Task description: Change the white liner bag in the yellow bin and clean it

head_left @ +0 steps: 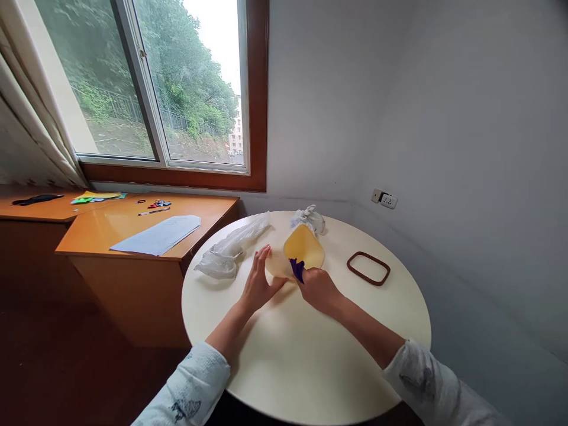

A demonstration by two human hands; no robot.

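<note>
In front of me on the round table stands a translucent, yellowish container point(304, 244), its rounded-square opening tilted toward me. My left hand point(258, 283) grips its left side, fingers along the wall and thumb near the front. A dark purple cloth point(297, 268) is bunched in my right hand point(320, 290), at the near edge of the opening. Part of the cloth is hidden by the fingers. To the right lies a brown rounded-rectangular frame point(368, 268), flat on the table; whether its middle is clear material or a hole, I cannot tell.
A clear plastic bag point(226, 254) lies on the table's left side, and a crumpled whitish bag point(309, 219) sits behind the container. The round white table point(319, 367) adjoins a wooden desk point(102, 228) with papers point(157, 235), a pen point(154, 211) and small items. Walls stand behind and right.
</note>
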